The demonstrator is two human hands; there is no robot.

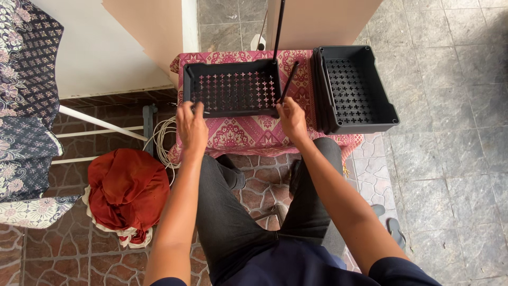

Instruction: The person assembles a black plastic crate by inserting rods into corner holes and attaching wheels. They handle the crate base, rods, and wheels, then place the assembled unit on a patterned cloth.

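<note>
Black perforated tray [233, 90] sat on pink patterned cloth [248, 132], stack of trays [354, 90] to its right. Your left hand [191, 127] gripped tray's near edge, fingers curled; right hand [291, 117] pinched thin black rod [288, 82] at near-right corner. Best to have kept tray steady, rod seated straight.

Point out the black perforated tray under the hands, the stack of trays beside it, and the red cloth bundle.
black perforated tray [233, 91]: head view, perforated floor.
stack of trays [352, 90]: head view, top tray's floor.
red cloth bundle [127, 188]: head view, middle.
</note>
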